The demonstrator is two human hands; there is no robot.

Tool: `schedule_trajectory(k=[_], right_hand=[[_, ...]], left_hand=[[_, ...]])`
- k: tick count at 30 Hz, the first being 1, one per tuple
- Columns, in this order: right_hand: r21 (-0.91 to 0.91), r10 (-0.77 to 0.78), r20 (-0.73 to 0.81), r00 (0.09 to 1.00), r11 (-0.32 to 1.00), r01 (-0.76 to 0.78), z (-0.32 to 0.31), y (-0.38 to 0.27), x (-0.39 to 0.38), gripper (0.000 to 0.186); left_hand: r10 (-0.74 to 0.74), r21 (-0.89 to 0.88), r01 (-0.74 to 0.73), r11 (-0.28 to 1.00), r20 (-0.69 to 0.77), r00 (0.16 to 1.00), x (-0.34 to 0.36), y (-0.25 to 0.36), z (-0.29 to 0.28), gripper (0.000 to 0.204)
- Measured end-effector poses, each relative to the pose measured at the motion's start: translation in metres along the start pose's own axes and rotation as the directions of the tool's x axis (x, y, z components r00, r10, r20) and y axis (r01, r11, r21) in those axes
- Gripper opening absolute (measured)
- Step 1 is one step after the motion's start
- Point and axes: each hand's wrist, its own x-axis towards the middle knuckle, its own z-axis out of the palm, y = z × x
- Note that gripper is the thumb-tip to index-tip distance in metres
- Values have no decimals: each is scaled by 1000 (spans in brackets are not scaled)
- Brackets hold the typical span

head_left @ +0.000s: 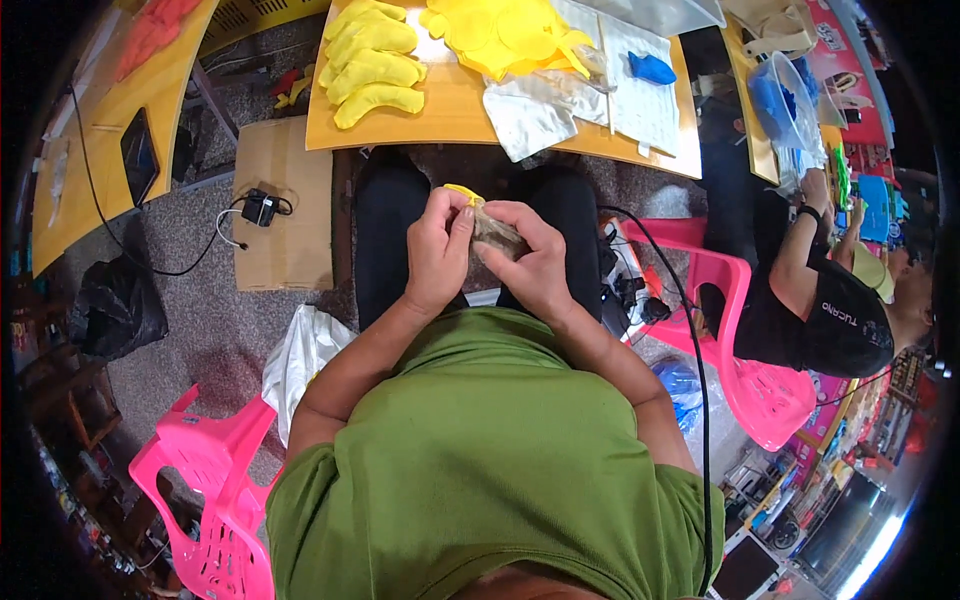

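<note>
Above my lap, my left hand (438, 252) is closed, thumb and fingers pinching a small yellow piece (462, 192) that looks like cloth. Close beside it, my right hand (535, 265) curls around a crumpled, brownish, see-through wad (497, 236); whether this is a bag or stuffing I cannot tell. The two hands nearly touch at the fingertips. Beyond them on the table (450, 130) lie several plump yellow banana-shaped pieces (378, 68) and a pile of flat yellow cut pieces (510, 38).
Clear plastic bags (530, 110), white sheets (645, 110) and a small blue piece (652, 68) lie right of the pile. A pink chair (215, 470) stands at lower left. A black cable (700, 400) runs past my right arm. Another person (835, 315) sits at the right.
</note>
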Motion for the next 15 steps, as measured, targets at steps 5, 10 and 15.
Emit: schedule_trajectory(k=[5,10,15], right_hand=[[-225,-191,21,981,955,191,1,10,-1,24],[-36,-4,-9,1000,999,4,-2,15,0,19],[48,73,-59,996,996,-70,7,17,-3,15]], left_hand=[[-46,34,44,998,60,997,1,3,-2,6],[27,214,-59,975,150,988,4,13,-6,7],[45,162,-66,985,126,991,-3,7,-7,10]])
